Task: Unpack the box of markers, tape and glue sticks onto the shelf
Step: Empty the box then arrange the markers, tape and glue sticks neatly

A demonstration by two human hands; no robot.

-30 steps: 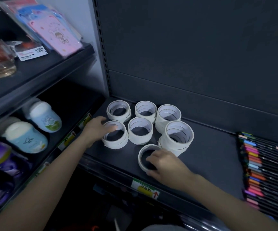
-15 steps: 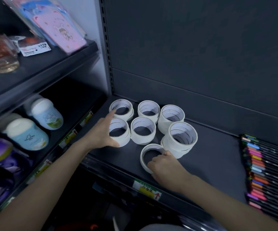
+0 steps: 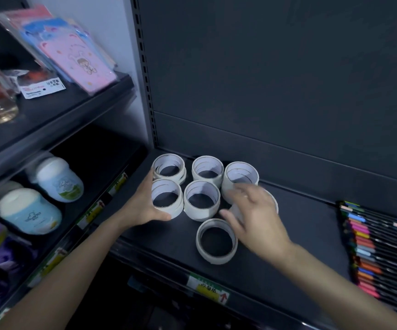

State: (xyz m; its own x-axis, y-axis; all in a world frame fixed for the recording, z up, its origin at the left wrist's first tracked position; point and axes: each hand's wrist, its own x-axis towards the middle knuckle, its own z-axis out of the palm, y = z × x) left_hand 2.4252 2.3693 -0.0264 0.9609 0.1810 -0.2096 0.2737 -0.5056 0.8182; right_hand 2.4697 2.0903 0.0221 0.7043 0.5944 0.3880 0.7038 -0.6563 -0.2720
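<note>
White paper tape rolls (image 3: 201, 210) are sitting on the dark metal shelf (image 3: 299, 234), likely light and stiff, best pinched across the rim. Our left hand (image 3: 142, 208) is cupping the front-left stack (image 3: 177, 209); our right hand (image 3: 257, 220) is hovering spread, empty.

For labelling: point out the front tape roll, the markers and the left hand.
front tape roll (image 3: 215, 259), head view, near wall.
markers (image 3: 371, 246), head view, middle of row.
left hand (image 3: 142, 206), head view, back of hand.

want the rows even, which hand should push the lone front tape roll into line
Right, probably. The right hand is open beside the lone roll, fingers spread; the left hand, farther away, is cupped round the front-left stack.
</note>
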